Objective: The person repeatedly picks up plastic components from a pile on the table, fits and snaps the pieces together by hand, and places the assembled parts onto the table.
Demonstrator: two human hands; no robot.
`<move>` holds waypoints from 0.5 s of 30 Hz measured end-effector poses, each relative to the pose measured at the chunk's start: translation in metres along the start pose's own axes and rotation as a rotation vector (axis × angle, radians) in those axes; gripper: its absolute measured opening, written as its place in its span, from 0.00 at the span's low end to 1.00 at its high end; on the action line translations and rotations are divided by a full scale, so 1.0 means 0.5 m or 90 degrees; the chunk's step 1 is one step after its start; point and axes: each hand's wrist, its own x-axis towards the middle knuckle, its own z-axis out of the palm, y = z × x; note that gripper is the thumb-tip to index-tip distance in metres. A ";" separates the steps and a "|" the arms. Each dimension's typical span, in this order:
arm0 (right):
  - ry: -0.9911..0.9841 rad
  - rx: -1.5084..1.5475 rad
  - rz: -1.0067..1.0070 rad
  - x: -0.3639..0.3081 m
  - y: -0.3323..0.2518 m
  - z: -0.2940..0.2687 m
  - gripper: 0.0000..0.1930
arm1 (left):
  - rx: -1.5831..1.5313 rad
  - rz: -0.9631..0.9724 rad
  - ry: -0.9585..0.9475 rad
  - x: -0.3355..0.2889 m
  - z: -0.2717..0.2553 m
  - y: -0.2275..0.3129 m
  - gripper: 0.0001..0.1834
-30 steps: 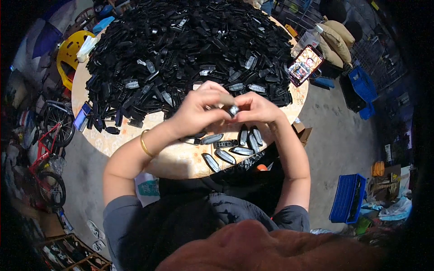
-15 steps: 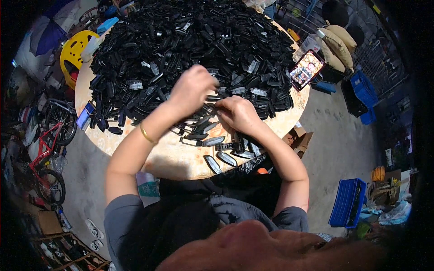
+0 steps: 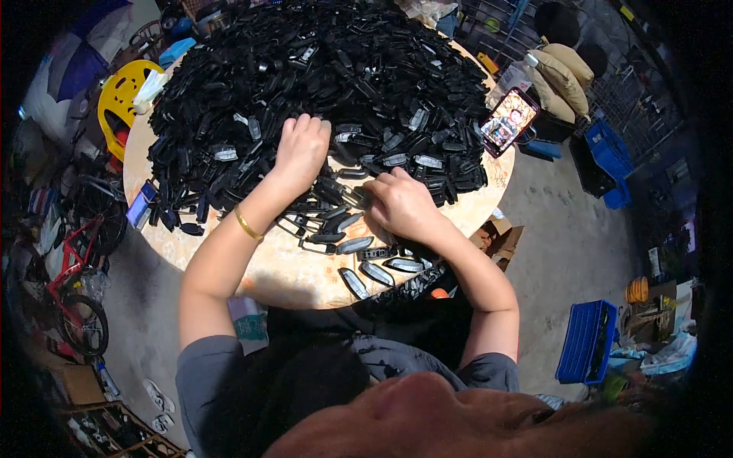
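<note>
A big heap of small black plastic parts (image 3: pixel 366 84) covers most of the round table. My left hand (image 3: pixel 303 153) is at the heap's near edge, its curled fingers pointing down among the parts; what they hold, if anything, is hidden. Lower and to the right, my right hand (image 3: pixel 405 204) is closed, thumb and fingers at the end of a black plastic frame (image 3: pixel 342 191). Several loose frames lie between my wrists. Nearer me, several long oval grey-black shells (image 3: pixel 353 283) lie along the table edge, beside a rectangular black piece (image 3: pixel 376 253).
The table (image 3: pixel 172 240) has a pale patterned top. A phone (image 3: pixel 510 122) with a lit screen stands at its right edge. A blue flat object (image 3: pixel 142 203) lies at the left edge. Below right are an open cardboard box (image 3: pixel 500 243) and a blue crate (image 3: pixel 586 343); a red bicycle (image 3: pixel 69 263) stands left.
My left hand has moved left, away from my right hand, to the heap's edge. My right hand has stayed almost in place. The view has shifted slightly.
</note>
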 end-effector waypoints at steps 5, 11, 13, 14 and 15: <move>0.026 0.055 -0.013 0.002 0.009 0.020 0.19 | 0.018 -0.043 -0.045 -0.005 -0.015 0.009 0.16; 0.189 0.328 0.065 0.009 0.002 -0.026 0.27 | -0.547 -0.198 0.105 -0.006 -0.041 0.020 0.16; 0.134 0.408 0.128 0.013 0.006 -0.043 0.28 | -0.762 -0.271 0.017 -0.010 -0.043 0.033 0.12; 0.117 0.410 0.138 0.015 0.006 -0.053 0.28 | -0.927 -0.353 -0.056 -0.010 -0.046 0.042 0.11; 0.117 0.410 0.137 0.019 0.014 -0.054 0.28 | -0.981 -0.317 -0.058 -0.016 -0.030 0.043 0.12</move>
